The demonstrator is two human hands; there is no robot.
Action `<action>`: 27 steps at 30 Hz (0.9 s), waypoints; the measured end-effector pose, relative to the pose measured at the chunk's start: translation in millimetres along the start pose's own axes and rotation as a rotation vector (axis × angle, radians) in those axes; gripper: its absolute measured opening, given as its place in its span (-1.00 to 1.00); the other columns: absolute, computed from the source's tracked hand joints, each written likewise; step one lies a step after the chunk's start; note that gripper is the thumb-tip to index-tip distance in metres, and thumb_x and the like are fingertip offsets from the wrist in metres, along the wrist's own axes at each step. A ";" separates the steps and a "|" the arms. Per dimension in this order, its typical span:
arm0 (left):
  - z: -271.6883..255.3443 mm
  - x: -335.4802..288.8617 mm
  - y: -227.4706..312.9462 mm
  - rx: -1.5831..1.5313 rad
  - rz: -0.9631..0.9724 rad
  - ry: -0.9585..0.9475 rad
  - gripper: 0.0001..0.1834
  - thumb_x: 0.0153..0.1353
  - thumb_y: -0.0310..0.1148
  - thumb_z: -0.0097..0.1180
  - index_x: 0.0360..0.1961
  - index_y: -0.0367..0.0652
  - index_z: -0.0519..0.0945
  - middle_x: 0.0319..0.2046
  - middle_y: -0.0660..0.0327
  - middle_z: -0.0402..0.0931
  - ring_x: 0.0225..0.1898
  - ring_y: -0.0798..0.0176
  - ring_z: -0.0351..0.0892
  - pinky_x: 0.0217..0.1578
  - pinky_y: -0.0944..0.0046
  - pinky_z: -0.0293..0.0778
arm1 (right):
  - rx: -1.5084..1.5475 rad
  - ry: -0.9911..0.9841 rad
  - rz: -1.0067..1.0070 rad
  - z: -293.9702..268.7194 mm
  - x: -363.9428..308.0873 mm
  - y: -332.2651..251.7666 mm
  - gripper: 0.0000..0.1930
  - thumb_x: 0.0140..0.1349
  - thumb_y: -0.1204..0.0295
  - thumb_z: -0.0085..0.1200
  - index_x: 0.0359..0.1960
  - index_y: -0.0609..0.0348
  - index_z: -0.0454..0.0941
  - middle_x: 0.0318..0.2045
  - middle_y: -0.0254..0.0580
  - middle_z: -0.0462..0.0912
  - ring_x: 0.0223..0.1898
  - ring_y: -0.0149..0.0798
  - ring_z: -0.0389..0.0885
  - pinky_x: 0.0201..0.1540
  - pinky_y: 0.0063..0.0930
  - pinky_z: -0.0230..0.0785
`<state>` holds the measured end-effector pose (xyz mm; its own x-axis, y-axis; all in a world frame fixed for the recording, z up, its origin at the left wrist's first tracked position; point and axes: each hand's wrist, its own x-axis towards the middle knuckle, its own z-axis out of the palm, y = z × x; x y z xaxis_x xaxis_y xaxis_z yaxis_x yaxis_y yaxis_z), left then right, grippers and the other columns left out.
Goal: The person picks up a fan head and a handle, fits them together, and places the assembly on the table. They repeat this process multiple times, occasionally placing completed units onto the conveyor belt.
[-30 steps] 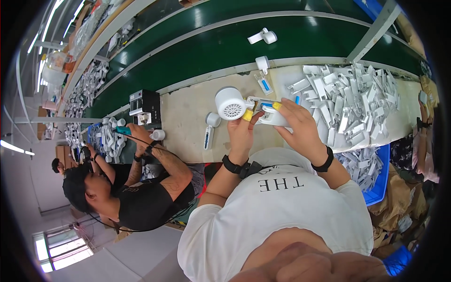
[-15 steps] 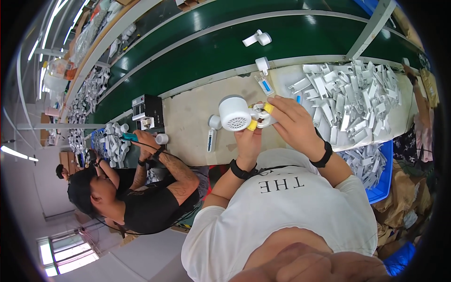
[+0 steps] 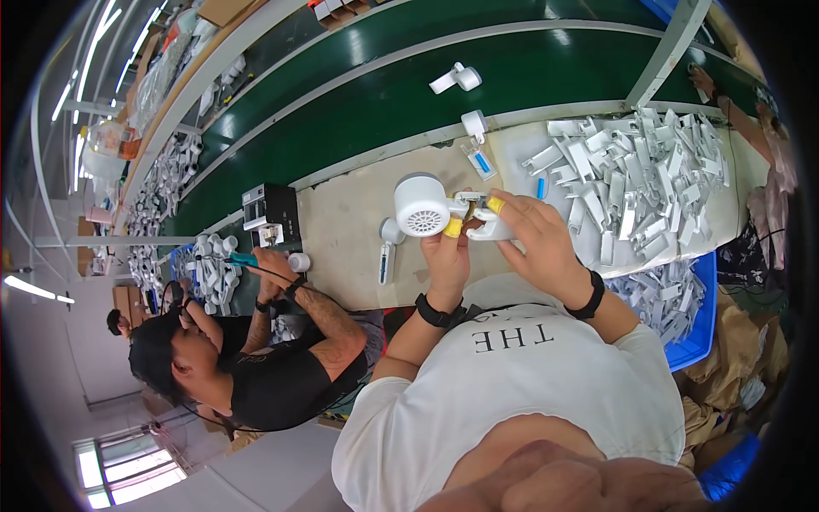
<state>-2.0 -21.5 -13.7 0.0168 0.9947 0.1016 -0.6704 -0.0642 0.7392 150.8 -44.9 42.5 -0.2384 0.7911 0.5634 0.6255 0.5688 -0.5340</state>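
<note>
A white hair dryer head [image 3: 422, 205], round with a grille in its end, is held by my left hand [image 3: 446, 269], whose fingers are closed at its neck. My right hand [image 3: 546, 243] grips a white plastic handle shell [image 3: 493, 227] beside that neck; a gap shows between the shell and the neck. Yellow tape wraps a finger on each hand. Left of my hands, another white hair dryer [image 3: 390, 243] lies on the worktop. Beyond them lies one more hair dryer [image 3: 476, 141] with a blue part in its handle.
A pile of white handle shells [image 3: 636, 183] covers the right of the worktop [image 3: 341, 205]. Below it stands a blue bin [image 3: 701, 316] of shells. A black device [image 3: 271, 213] and a co-worker [image 3: 281, 367] are at left. The green belt [image 3: 375, 102] carries a hair dryer [image 3: 456, 78].
The handle shell in my right hand has tilted and moved slightly down, away from the neck. The hair dryer on the belt has shifted left. Another person's hand now reaches in at far right.
</note>
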 end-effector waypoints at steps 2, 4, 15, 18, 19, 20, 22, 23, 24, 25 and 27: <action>-3.1 0.2 0.9 0.008 -0.011 -0.001 -0.64 0.20 -0.47 -0.07 0.04 -0.27 0.31 0.01 -0.03 0.35 -0.05 0.19 0.45 -0.15 0.28 0.47 | 0.040 -0.029 0.031 -3.7 1.1 2.3 -0.45 -0.21 0.56 0.17 -0.06 0.16 0.33 -0.02 -0.14 0.46 -0.18 -0.06 0.45 -0.09 -0.33 0.28; -5.0 -0.6 1.2 0.015 -0.021 -0.003 -0.64 0.20 -0.47 -0.07 0.04 -0.27 0.31 0.02 -0.02 0.35 -0.05 0.20 0.45 -0.14 0.28 0.46 | 0.059 -0.048 -0.018 0.0 -1.7 2.7 -0.45 -0.21 0.56 0.17 -0.06 0.16 0.33 -0.01 -0.14 0.46 -0.17 -0.06 0.45 -0.09 -0.33 0.28; 3.0 0.9 5.3 0.177 -0.056 0.029 -0.62 0.20 -0.40 -0.06 0.04 -0.28 0.30 -0.01 0.02 0.39 -0.11 0.23 0.47 -0.14 0.29 0.43 | 0.097 -0.061 -0.079 0.3 2.8 7.4 -0.46 -0.24 0.56 0.19 -0.11 0.15 0.32 0.06 -0.11 0.39 -0.23 -0.06 0.40 -0.13 -0.34 0.28; -4.6 3.9 3.4 -0.086 -0.091 0.000 -0.65 0.17 -0.47 -0.01 0.00 -0.28 0.34 -0.07 0.00 0.43 -0.05 0.17 0.45 -0.10 0.26 0.44 | 0.077 -0.046 0.008 1.2 0.1 14.3 -0.46 -0.27 0.53 0.22 -0.13 0.18 0.33 0.09 -0.09 0.35 -0.30 -0.05 0.39 -0.21 -0.35 0.31; -4.4 4.4 3.1 -0.087 -0.087 0.005 -0.65 0.17 -0.47 -0.01 0.00 -0.28 0.34 -0.07 0.00 0.43 -0.05 0.17 0.45 -0.10 0.26 0.44 | 0.052 0.003 0.058 3.7 -1.0 15.3 -0.46 -0.28 0.52 0.23 -0.14 0.19 0.34 0.02 -0.08 0.40 -0.34 -0.06 0.40 -0.26 -0.35 0.31; -3.9 4.8 3.1 -0.078 -0.075 -0.001 -0.66 0.17 -0.47 -0.01 -0.01 -0.27 0.35 -0.07 0.00 0.43 -0.05 0.15 0.46 -0.10 0.25 0.44 | 0.027 0.051 0.107 6.6 -2.5 16.3 -0.45 -0.29 0.50 0.24 -0.14 0.21 0.34 -0.05 -0.07 0.46 -0.37 -0.06 0.40 -0.31 -0.34 0.32; -0.5 6.2 2.7 -0.070 -0.061 -0.003 -0.66 0.17 -0.47 -0.01 -0.01 -0.27 0.35 -0.07 0.01 0.43 -0.05 0.14 0.46 -0.10 0.24 0.45 | -0.046 0.003 0.113 15.1 -7.6 18.5 -0.46 -0.28 0.48 0.25 -0.15 0.22 0.35 -0.15 -0.08 0.49 -0.38 -0.06 0.41 -0.34 -0.34 0.32; 3.5 6.9 1.8 -0.035 -0.023 0.037 -0.67 0.17 -0.47 -0.01 -0.02 -0.27 0.36 -0.08 0.02 0.44 -0.04 0.14 0.45 -0.13 0.23 0.45 | -0.120 -0.041 0.122 17.8 -9.1 19.4 -0.46 -0.27 0.46 0.26 -0.15 0.23 0.35 -0.26 -0.08 0.52 -0.39 -0.07 0.42 -0.36 -0.33 0.32; 5.7 7.8 1.1 0.000 0.014 0.077 -0.68 0.17 -0.47 -0.01 -0.03 -0.27 0.37 -0.09 0.03 0.44 -0.04 0.14 0.45 -0.16 0.23 0.45 | -0.120 -0.044 0.120 18.3 -9.2 20.2 -0.46 -0.27 0.46 0.26 -0.15 0.23 0.35 -0.26 -0.08 0.52 -0.39 -0.07 0.42 -0.36 -0.33 0.32; 4.8 8.5 0.6 0.000 0.013 0.079 -0.68 0.17 -0.47 -0.01 -0.03 -0.27 0.37 -0.09 0.03 0.44 -0.04 0.14 0.45 -0.16 0.23 0.45 | -0.116 -0.042 0.117 18.8 -10.0 20.6 -0.46 -0.27 0.44 0.26 -0.14 0.19 0.37 -0.33 -0.16 0.52 -0.40 -0.12 0.43 -0.37 -0.35 0.32; 1.6 9.5 -0.8 0.043 0.052 0.094 -0.72 0.17 -0.46 0.00 -0.07 -0.25 0.39 -0.12 0.08 0.46 -0.12 0.20 0.49 -0.28 0.29 0.47 | -0.111 -0.042 0.116 20.9 -11.4 22.5 -0.46 -0.27 0.42 0.26 -0.13 0.15 0.39 -0.40 -0.23 0.52 -0.41 -0.18 0.44 -0.38 -0.37 0.33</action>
<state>-0.1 -12.1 -12.3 -0.0880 0.9930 0.0793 -0.6364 -0.1173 0.7624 152.1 -36.5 10.9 -0.1891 0.8599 0.4741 0.7286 0.4465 -0.5194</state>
